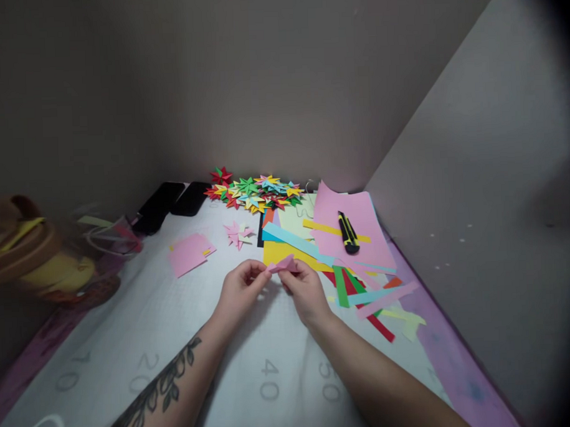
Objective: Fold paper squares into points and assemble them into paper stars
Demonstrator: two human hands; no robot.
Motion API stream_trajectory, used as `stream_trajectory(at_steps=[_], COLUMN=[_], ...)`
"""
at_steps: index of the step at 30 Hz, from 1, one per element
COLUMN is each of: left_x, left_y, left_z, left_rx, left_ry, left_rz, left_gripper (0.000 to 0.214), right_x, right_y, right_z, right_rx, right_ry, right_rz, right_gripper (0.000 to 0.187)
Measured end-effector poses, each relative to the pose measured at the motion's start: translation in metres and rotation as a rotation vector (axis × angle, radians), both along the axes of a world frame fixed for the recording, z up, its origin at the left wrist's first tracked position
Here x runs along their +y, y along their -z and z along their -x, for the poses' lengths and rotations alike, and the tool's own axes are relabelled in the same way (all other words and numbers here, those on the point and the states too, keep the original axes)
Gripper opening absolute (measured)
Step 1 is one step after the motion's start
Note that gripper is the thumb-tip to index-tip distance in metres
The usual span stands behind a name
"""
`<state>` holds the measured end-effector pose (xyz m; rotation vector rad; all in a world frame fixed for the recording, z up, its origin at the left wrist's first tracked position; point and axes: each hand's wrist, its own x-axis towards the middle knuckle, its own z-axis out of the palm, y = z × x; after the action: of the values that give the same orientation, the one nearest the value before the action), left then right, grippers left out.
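The fingers (pixel 255 272) of the left hand (pixel 241 291) and the fingers (pixel 295 278) of the right hand (pixel 307 293) pinch the folded pink paper piece (pixel 283 264) from either end; the piece is held just above the tabletop (pixel 252 358), near its middle, over the near edge of a yellow sheet (pixel 277 252); a light blue strip (pixel 295 239) crosses that sheet; loose coloured strips (pixel 362 293) lie just right of the right hand, towards the right edge; a large pink sheet (pixel 360 226) lies beyond them, carrying a yellow-and-black utility knife (pixel 348 232); a small pink star (pixel 238 234) and a pink square (pixel 190 253) lie beyond the left hand; a pile of folded stars (pixel 254 193) sits at the far edge.
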<state>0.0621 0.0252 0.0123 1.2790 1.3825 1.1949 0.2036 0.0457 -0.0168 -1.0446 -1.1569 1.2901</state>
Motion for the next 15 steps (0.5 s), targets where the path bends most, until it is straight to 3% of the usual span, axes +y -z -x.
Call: stream_trajectory(at_steps=[15], left_x=[-0.0043], left_y=[0.0009], left_z=[0.0029], left_rx=[0.196], left_ry=[0.003], left_rz=[-0.241], left_gripper=[0.007], right_x=[-0.0001], right_y=[-0.0025], right_z=[0.001], right_rx=[0.068], right_ry=[-0.012], right_rz=[0.08], right_gripper=[0.018])
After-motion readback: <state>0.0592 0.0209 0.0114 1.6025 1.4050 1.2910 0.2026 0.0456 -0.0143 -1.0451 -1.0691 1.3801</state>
